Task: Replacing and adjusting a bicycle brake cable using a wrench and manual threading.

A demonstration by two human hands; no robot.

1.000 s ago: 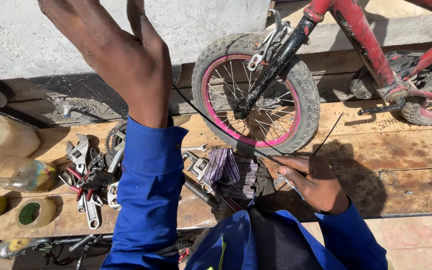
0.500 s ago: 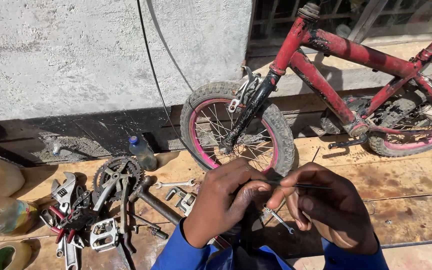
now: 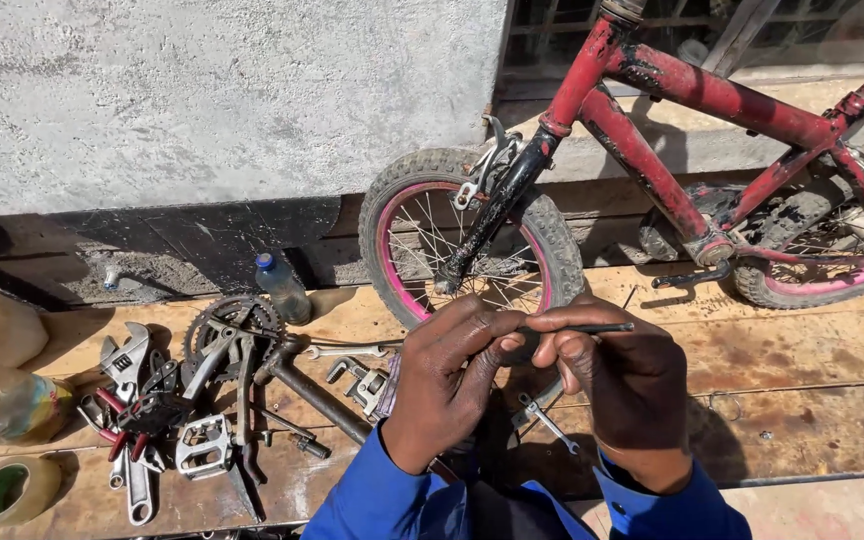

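Note:
My left hand (image 3: 447, 375) and my right hand (image 3: 617, 385) meet in front of me, both in blue sleeves. Their fingertips pinch a thin dark metal rod (image 3: 592, 327) that sticks out to the right of my right hand. Just beyond the hands stands a small red bicycle (image 3: 672, 110) with a pink-rimmed front wheel (image 3: 422, 245). A small spanner (image 3: 547, 420) lies on the wooden boards below my hands.
On the boards to the left lie a chainring with crank (image 3: 227, 335), a pedal (image 3: 204, 443), adjustable wrenches (image 3: 124, 360) and pliers. A small plastic bottle (image 3: 280, 288) stands by the grey wall (image 3: 202, 90). A tape roll (image 3: 7, 490) and a larger bottle (image 3: 12, 405) sit far left.
My left arm, raised high a second ago, has come down and joined my right hand on the thin rod. The view has tilted up, showing more of the bicycle.

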